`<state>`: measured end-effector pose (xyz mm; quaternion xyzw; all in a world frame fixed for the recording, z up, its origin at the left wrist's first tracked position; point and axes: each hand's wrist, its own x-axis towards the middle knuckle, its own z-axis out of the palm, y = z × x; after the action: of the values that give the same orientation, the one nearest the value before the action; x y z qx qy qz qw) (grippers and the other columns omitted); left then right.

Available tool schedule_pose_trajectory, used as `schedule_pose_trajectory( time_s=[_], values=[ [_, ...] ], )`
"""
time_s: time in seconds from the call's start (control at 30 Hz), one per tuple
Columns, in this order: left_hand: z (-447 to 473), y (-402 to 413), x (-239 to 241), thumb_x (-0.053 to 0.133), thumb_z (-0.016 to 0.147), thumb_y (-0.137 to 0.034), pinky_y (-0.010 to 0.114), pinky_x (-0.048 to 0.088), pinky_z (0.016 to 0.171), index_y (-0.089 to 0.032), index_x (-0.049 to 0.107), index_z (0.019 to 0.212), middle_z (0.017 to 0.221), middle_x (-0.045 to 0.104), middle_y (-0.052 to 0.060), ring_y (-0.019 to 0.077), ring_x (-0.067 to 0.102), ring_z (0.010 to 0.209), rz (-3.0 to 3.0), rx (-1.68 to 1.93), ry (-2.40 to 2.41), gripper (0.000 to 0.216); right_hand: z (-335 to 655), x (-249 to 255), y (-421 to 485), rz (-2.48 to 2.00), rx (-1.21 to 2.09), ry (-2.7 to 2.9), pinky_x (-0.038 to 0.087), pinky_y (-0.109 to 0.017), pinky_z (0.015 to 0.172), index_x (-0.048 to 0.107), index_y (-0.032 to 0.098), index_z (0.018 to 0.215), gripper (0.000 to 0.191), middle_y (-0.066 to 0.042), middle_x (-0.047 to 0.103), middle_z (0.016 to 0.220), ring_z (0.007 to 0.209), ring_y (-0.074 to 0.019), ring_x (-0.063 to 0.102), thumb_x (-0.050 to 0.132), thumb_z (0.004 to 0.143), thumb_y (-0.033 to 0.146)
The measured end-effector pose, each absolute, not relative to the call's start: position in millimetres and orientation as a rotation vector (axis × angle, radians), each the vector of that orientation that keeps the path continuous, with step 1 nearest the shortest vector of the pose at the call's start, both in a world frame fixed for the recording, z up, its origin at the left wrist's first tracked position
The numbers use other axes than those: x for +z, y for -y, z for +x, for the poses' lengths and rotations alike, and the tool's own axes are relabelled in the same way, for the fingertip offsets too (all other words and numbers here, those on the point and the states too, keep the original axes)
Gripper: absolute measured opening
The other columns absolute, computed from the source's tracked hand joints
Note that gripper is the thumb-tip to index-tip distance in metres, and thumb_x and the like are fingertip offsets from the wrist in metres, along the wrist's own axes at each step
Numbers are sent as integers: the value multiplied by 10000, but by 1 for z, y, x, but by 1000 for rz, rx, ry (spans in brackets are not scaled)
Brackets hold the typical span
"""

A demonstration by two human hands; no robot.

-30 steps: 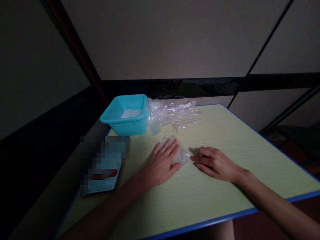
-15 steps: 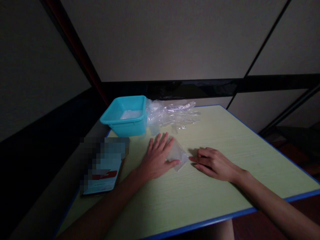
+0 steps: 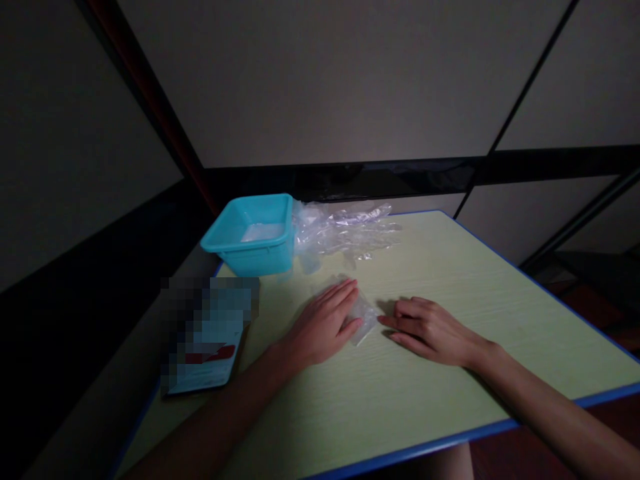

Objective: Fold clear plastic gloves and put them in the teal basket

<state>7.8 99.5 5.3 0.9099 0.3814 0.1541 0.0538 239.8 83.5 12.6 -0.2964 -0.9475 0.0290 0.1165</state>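
A small clear plastic bag (image 3: 364, 315) lies flat on the pale green table (image 3: 425, 400). My left hand (image 3: 323, 323) rests on it palm down, fingers stretched out flat and close together, covering most of it. My right hand (image 3: 425, 328) lies flat on the table just to the right, its fingertips at the bag's right edge, fingers extended.
A turquoise plastic tub (image 3: 253, 233) with something white inside stands at the far left corner. Crumpled clear plastic gloves or bags (image 3: 345, 230) lie beside it. A flat packet (image 3: 203, 363) lies at the left edge. The table has a blue rim (image 3: 450, 437); dark walls behind.
My left hand slid leftward over the bag, then back to the right across it. My right hand stayed almost still at the bag's right edge.
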Motion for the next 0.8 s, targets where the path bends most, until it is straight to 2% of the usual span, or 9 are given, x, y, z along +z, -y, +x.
schedule_pose_trajectory(
  time_s=[0.3,0.5,0.7,0.8],
  values=[
    [9,-102,7,423,840,-437,368,139,1074,-62,260,1338,1425,229,144,219,159,1321,2827,184,-1207,644,239,12,-84,-874,111,2761,397,-299,678,575,151,1094,341,-61,531,793,740,-163,498,360,908,338],
    [10,-107,6,446,789,-528,405,130,1065,-69,238,1344,1440,172,149,270,105,1326,2823,99,-1293,750,239,13,-85,-888,128,2773,403,-312,689,565,150,1111,351,-65,531,804,746,-172,499,342,912,333],
    [8,-111,3,466,746,-597,440,108,1064,-61,196,1356,1443,135,174,293,39,1327,2833,180,-1283,856,239,13,-84,-894,187,2767,418,-318,691,564,149,1116,348,-68,545,800,750,-175,514,345,912,328],
    [7,-106,5,475,767,-556,465,99,1063,-60,205,1353,1444,125,178,286,27,1329,2823,294,-1302,814,241,12,-84,-894,317,2671,430,-317,722,503,145,1190,353,-76,572,843,787,-174,532,353,913,304]
  ],
)
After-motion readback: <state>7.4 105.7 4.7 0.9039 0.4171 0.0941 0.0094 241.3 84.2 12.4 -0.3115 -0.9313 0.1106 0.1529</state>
